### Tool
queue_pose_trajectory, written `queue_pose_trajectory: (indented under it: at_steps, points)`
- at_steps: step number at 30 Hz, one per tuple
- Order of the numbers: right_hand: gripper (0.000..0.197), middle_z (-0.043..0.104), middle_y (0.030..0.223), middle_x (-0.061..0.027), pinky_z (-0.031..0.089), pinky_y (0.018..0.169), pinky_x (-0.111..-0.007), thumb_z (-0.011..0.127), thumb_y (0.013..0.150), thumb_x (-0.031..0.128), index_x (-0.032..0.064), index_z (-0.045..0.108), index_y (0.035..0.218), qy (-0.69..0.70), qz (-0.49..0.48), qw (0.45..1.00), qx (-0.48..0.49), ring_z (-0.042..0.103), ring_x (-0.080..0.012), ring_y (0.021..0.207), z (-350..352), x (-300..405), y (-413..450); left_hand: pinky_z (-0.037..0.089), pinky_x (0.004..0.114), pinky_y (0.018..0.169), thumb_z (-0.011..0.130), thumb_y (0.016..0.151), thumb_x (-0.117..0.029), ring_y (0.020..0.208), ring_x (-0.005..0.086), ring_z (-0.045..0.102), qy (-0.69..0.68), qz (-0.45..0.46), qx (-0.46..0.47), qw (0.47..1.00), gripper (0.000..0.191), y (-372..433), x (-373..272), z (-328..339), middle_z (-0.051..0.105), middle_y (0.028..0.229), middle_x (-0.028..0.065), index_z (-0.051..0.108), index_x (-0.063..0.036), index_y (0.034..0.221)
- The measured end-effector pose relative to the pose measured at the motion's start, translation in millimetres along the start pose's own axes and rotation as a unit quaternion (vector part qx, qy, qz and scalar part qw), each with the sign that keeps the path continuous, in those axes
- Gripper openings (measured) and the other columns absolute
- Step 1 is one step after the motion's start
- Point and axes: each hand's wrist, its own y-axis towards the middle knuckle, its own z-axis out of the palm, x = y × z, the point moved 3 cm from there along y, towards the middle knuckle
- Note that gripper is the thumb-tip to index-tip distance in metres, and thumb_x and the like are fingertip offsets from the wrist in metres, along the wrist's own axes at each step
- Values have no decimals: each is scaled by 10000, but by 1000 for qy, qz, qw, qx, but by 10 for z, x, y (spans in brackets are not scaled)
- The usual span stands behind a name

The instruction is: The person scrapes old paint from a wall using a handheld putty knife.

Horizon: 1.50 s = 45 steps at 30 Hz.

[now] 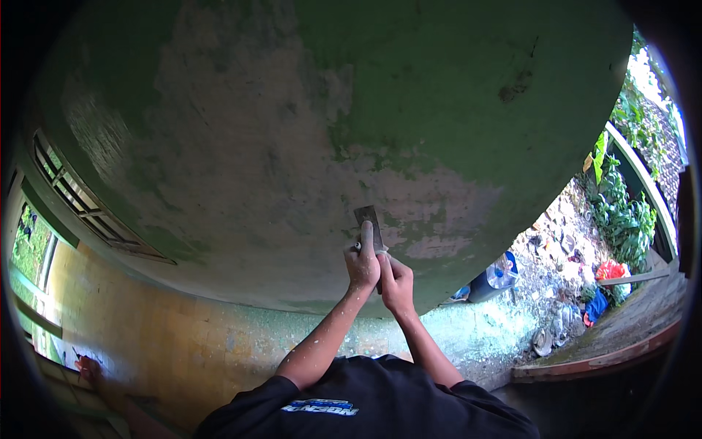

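Note:
My left hand (363, 268) and my right hand (397, 284) are close together in front of a wall (263, 164) with worn green paint and pale bare or filled patches. Between them is a flat metal putty knife (368, 219), its blade pointing up towards the wall. A finger of my left hand lies along the blade; my right hand closes around its lower part, where some pale matter shows. A small round whitish end sticks out beside my left hand; what it belongs to is unclear. Whether the blade touches the wall cannot be told. Pale specks dot my left forearm.
A window with a dark frame (82, 203) is at the left. Yellowish floor (164, 324) runs below the wall. At the lower left another person's limb (90, 369) shows. On the right are a blue container (493, 280), scattered rubble, a red bag (612, 270), plants and a low ledge (598, 365).

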Motion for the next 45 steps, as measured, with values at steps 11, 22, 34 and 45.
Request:
queue_pose_trajectory:
  at_steps: [11,22,34,45]
  points:
    - [307,494,592,24,340,453,-240,477,1025,241,-17,613,927,75,15,994,72,442,-48,508,160,494,129,429,274,500,577,957,-450,513,111,557,17,-17,3,1000,521,123,-487,46,581,562,28,608,-32,649]
    - [394,499,581,16,341,420,-235,448,1038,329,30,574,814,89,24,994,61,448,-62,464,246,413,-94,441,289,464,602,944,-436,471,132,575,23,-30,57,998,542,40,-543,-55,592,544,54,585,-22,595]
    - [452,462,535,24,298,367,-235,414,1044,378,44,543,768,161,36,986,23,412,-69,401,284,677,-75,400,307,419,635,925,-437,420,130,534,75,11,71,995,588,79,-879,176,534,478,33,536,-21,521]
    - [443,470,520,16,298,362,-238,415,1048,344,40,535,748,134,7,991,11,419,-64,402,274,562,-46,413,282,424,655,904,-482,437,120,538,79,29,66,994,559,133,-663,107,563,528,36,552,-56,557]
